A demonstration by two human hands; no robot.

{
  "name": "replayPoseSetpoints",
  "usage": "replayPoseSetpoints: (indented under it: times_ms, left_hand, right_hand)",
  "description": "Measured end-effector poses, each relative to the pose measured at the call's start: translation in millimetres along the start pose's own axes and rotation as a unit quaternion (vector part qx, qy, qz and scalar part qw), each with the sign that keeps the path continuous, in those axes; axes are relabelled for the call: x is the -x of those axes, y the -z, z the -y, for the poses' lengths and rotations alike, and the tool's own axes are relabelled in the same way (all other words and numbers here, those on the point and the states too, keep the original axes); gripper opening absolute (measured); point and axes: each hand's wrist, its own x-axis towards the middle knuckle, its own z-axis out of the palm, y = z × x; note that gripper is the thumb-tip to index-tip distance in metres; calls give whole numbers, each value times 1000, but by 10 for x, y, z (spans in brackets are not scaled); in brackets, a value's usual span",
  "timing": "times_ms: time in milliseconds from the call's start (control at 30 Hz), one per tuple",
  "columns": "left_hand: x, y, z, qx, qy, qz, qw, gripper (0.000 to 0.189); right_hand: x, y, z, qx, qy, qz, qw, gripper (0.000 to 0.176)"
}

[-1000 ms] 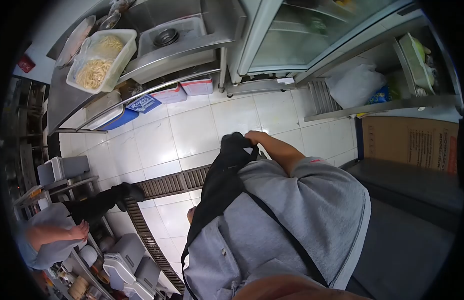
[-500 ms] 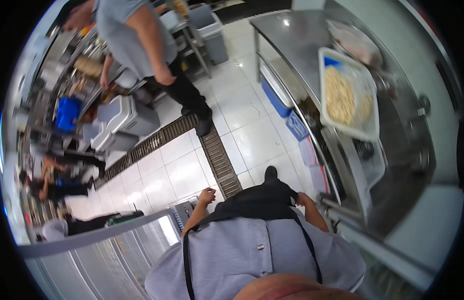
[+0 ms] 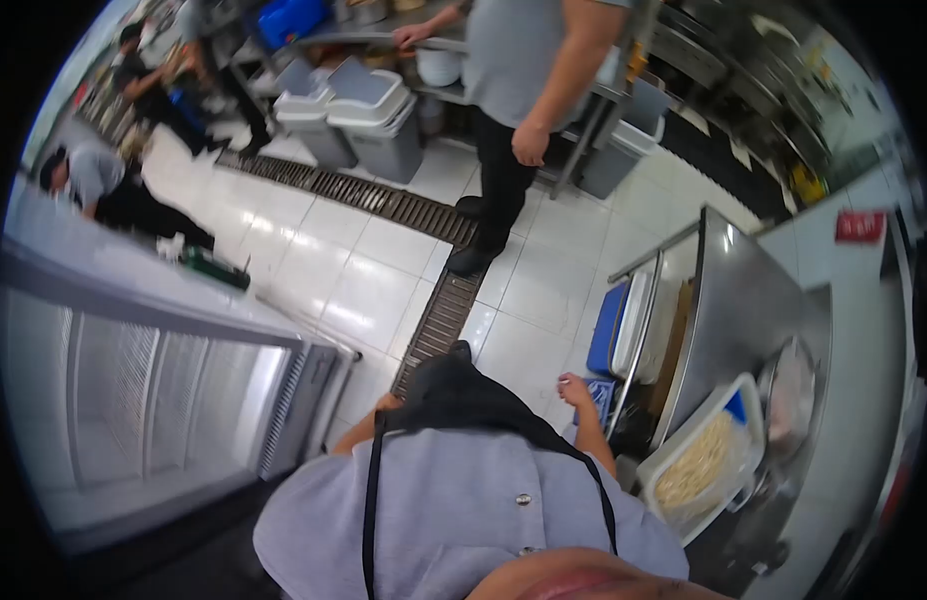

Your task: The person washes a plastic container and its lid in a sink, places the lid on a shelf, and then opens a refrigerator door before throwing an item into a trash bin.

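My right hand (image 3: 575, 388) swings out beside my dark apron (image 3: 463, 395), fingers curled in, and I see nothing held in it. Behind it, low under the steel table, is a blue patterned box (image 3: 593, 400); the hand seems apart from it. My left hand (image 3: 389, 402) hangs at the apron's left edge, mostly hidden by the cloth, so its fingers do not show. To the right, a white tub (image 3: 740, 462) holds pale sliced food (image 3: 698, 465) in a clear bag.
A steel table (image 3: 748, 300) stands at right, with a bagged bowl (image 3: 791, 395). A glass-fronted fridge (image 3: 163, 390) is at left. Ahead, a floor drain grate (image 3: 443, 320) runs to a co-worker (image 3: 528, 70) beside grey bins (image 3: 378, 130). Other people work at far left.
My view has turned right and moved forward. The table and tub sit lower at right, and the fridge shows more. My right hand swung forward; my left went back behind the apron edge.
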Motion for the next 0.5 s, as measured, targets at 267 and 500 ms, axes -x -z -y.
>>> replayPoseSetpoints:
  times_ms: [267, 500]
  left_hand:
    - [-448, 833, -625, 104, 83, -159, 978, 41]
    - [-130, 1165, -1079, 266, 146, -302, 904, 26]
  right_hand:
    - [-306, 103, 1053, 183, 97, 71, 976, 24]
    - [-1109, 704, 1341, 124, -9, 175, 977, 22]
